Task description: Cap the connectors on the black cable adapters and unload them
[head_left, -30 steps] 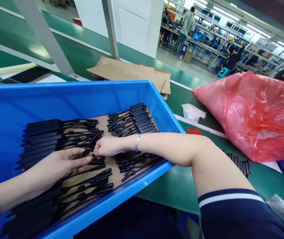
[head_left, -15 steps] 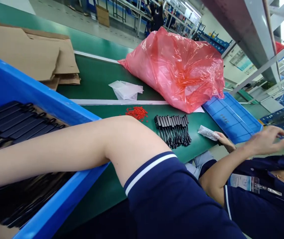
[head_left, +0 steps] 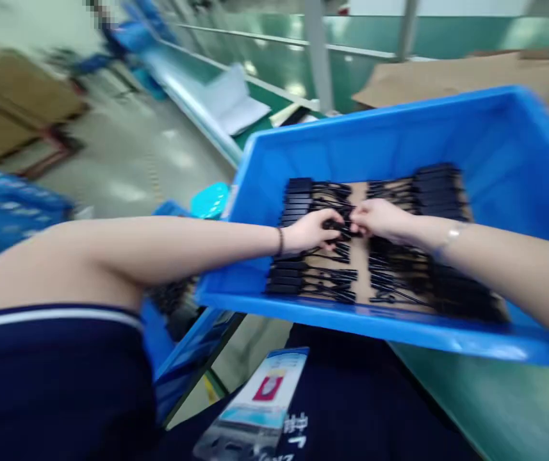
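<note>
1. Gripping a black cable (head_left: 334, 225) between thumb and curled fingers of the left hand (head_left: 309, 232).
2. With the right hand (head_left: 380, 219), just beside the left fingertips, bending fingers in at the same cable; too blurred to tell whether pinching it.
3. Holding both hands inside a blue bin (head_left: 399, 330), above two facing rows of black corded units (head_left: 298, 203), with cardboard (head_left: 361, 276) showing underneath.

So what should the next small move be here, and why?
Perhaps lay the black cable ends down beside the neighbouring cables: the left hand curls around them, the right hand is close by, and those neighbours lie in rows inside the blue bin. Blur hides whether the right hand grips too.
</note>
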`<control>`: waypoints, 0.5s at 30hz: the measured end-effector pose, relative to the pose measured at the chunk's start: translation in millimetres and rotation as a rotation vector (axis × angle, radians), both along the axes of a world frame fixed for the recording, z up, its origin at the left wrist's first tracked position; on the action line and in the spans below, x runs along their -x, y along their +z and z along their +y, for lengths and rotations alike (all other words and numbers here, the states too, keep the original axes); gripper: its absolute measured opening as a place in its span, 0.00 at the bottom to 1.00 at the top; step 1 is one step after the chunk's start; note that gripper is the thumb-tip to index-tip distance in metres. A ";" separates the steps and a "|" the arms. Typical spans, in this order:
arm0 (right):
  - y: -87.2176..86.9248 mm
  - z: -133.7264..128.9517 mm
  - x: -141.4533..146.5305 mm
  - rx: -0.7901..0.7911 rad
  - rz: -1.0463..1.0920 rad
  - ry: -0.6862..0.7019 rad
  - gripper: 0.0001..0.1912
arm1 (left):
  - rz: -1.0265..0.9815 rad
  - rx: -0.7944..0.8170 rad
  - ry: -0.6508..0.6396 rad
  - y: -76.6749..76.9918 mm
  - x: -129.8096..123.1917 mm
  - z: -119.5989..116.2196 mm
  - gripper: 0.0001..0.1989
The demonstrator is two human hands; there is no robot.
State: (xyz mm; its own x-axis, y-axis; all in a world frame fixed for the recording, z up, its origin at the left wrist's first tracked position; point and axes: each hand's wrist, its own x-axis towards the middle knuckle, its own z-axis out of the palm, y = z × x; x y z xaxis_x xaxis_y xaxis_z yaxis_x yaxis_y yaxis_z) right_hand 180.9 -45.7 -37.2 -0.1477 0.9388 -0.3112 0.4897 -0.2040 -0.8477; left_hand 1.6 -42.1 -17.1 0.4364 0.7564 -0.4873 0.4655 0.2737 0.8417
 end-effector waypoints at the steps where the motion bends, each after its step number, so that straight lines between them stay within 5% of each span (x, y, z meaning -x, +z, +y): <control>1: -3.1 12.1 16.6 0.011 0.013 0.062 0.09 | 0.006 -0.024 0.005 -2.7 19.3 6.3 0.12; 6: -3.4 12.3 20.7 0.011 0.020 0.077 0.04 | -0.019 -0.087 -0.040 -18.8 20.2 15.1 0.06; 15: -4.9 10.3 21.5 0.092 0.150 0.032 0.06 | 0.037 -0.121 -0.013 -9.0 15.9 11.8 0.04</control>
State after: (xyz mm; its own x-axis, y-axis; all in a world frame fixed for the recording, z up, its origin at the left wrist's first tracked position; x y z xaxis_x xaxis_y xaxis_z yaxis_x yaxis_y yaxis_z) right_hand 159.4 -35.4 -42.1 -0.2286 0.9013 -0.3681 0.3664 -0.2706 -0.8902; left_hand -14.3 -30.3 -26.1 0.4297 0.8054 -0.4083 0.4995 0.1647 0.8505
